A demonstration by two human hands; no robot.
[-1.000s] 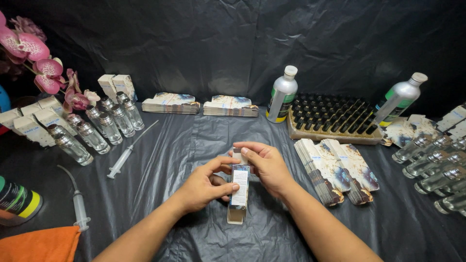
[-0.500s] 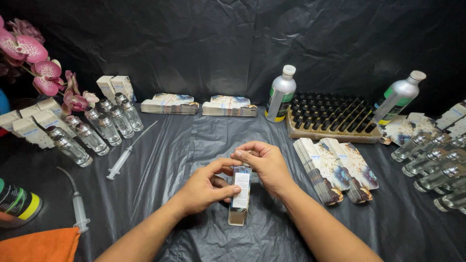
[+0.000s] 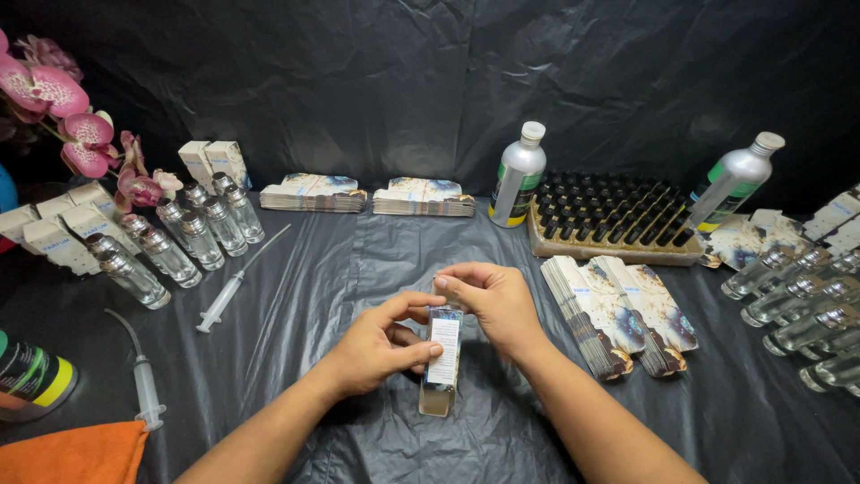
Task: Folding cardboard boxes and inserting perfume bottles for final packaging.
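Two hands meet over a small carton (image 3: 442, 358) at the middle of the table. The left hand (image 3: 381, 345) pinches the slim box from its side, thumb and fingertips closed on the long edges so that the labelled face stays up and the box cannot twist. The right hand (image 3: 488, 300) arches over the far end, fingertips pressed together on the top flap; whether that flap is already tucked in is hard to tell, since the fingers cover it. The near end of the box rests on the black plastic sheet (image 3: 358, 269), which appears to take its weight while the fingers work.

Supplies sit in an arc within reach: flat printed cartons (image 3: 618, 314) fanned just right of the hands, two more stacks (image 3: 367, 195) farther back, a tray of small dark vials (image 3: 618, 220) between two silver bottles (image 3: 518, 175), and clear glass bottles in rows on the left (image 3: 193, 237) and right (image 3: 797, 296). Two syringes (image 3: 235, 289) lie on the left, near finished white boxes (image 3: 63, 233), pink orchids (image 3: 72, 125) and an orange cloth (image 3: 72, 453).

Crinkled black sheeting covers both the tabletop and the wall behind, with glare on its folds.
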